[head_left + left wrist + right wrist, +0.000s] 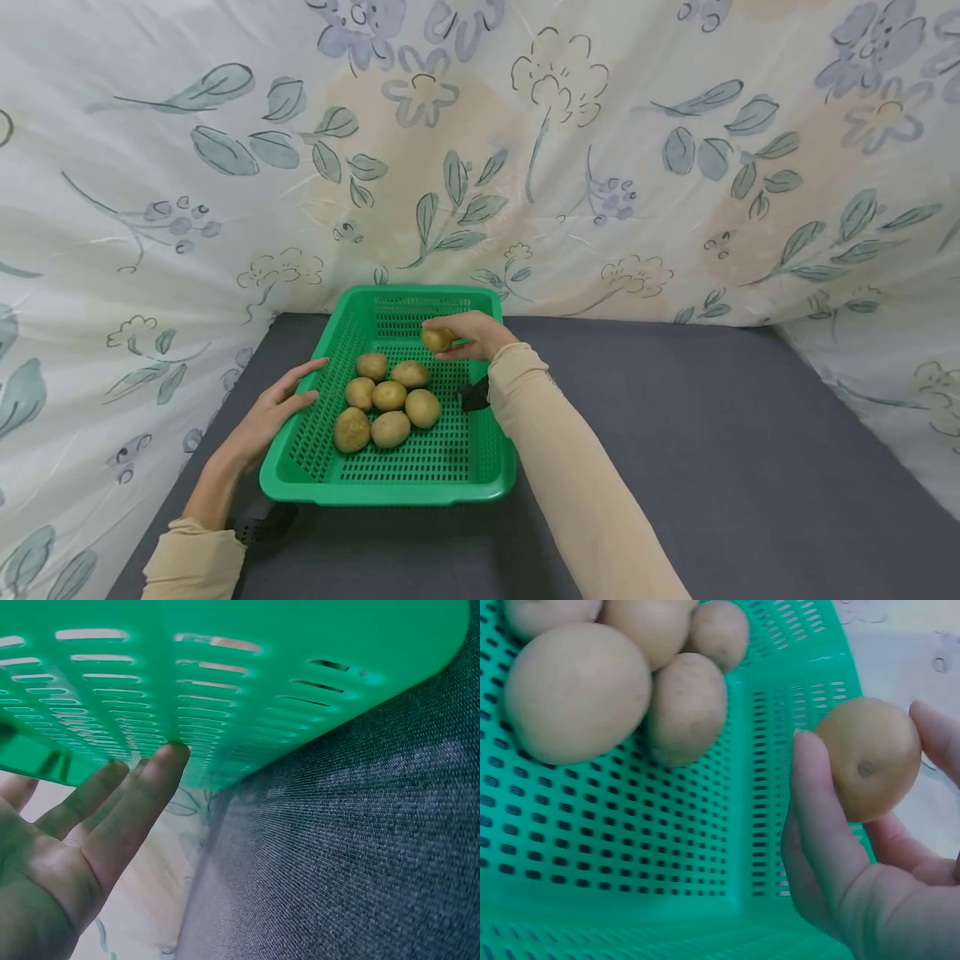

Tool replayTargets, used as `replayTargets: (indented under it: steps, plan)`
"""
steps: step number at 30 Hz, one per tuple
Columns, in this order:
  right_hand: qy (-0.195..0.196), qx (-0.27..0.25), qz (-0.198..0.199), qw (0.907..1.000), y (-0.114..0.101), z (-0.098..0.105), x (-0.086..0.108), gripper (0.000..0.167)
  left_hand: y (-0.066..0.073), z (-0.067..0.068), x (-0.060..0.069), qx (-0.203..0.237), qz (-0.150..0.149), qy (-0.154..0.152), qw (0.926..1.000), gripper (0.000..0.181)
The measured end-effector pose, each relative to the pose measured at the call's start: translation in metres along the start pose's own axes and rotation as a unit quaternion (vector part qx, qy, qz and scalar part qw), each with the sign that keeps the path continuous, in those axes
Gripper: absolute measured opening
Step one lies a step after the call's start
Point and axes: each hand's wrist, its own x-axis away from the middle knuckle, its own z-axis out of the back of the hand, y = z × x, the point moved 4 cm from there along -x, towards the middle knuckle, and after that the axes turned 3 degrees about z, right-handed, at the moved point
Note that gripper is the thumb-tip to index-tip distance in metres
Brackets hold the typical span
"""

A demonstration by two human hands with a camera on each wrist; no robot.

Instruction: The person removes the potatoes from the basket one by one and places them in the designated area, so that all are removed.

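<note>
My right hand point(477, 334) pinches a potato point(437, 338) between thumb and fingers, held up over the far right part of a green plastic basket point(387, 497). In the right wrist view the held potato point(870, 760) shows a small dark spot, and the fingers lie along its sides. Several other potatoes point(389, 396) lie grouped on the slotted basket floor, left of the right hand. My left hand point(273, 414) rests at the basket's left rim. Seen from the left wrist, its fingers point(139, 806) are fairly straight and reach along the outside of the slotted wall.
The basket stands on a dark grey cloth-covered table point(660, 433), towards its left side. A pale curtain point(480, 158) with printed flowers and leaves hangs behind the table and along its sides. Dark wrist devices point(474, 395) show at both wrists.
</note>
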Motion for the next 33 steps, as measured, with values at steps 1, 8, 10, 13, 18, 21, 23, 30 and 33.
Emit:
replayTargets:
  steps: [1, 8, 10, 13, 18, 21, 23, 30, 33]
  plan:
    - [-0.004, -0.008, 0.000, 1.0000, -0.002, 0.001, 0.001, 0.053, 0.000, 0.000, 0.000, 0.000, 0.000, 0.000, 1.0000, 0.054]
    - [-0.022, -0.065, 0.000, 0.9976, -0.010, 0.011, 0.002, 0.062, -0.001, 0.000, -0.002, -0.005, -0.006, 0.003, 1.0000, 0.053]
    - [-0.023, -0.069, 0.005, 0.9973, -0.012, 0.014, 0.002, 0.058, -0.001, 0.000, -0.002, -0.005, -0.004, 0.003, 1.0000, 0.053]
    - [-0.028, -0.068, 0.013, 0.9972, -0.013, 0.017, 0.000, 0.054, -0.001, 0.000, -0.002, -0.007, -0.002, 0.007, 1.0000, 0.053]
    - [-0.036, -0.078, 0.018, 0.9961, -0.016, 0.028, 0.001, 0.051, -0.001, 0.000, -0.001, -0.009, 0.001, 0.007, 0.9999, 0.053]
    - [-0.038, -0.090, 0.022, 0.9950, -0.018, 0.035, 0.003, 0.050, 0.000, 0.000, -0.001, -0.007, 0.002, 0.005, 1.0000, 0.054]
    - [-0.038, -0.098, 0.028, 0.9941, -0.020, 0.040, 0.004, 0.048, 0.001, 0.000, 0.000, -0.008, 0.003, 0.005, 0.9999, 0.054]
    - [-0.023, -0.141, 0.045, 0.9887, -0.025, 0.058, 0.010, 0.045, 0.002, 0.000, 0.000, -0.008, 0.006, 0.004, 0.9999, 0.054]
    - [-0.022, -0.150, 0.055, 0.9869, -0.023, 0.066, 0.011, 0.045, 0.001, 0.000, 0.001, -0.008, 0.007, 0.004, 0.9999, 0.054]
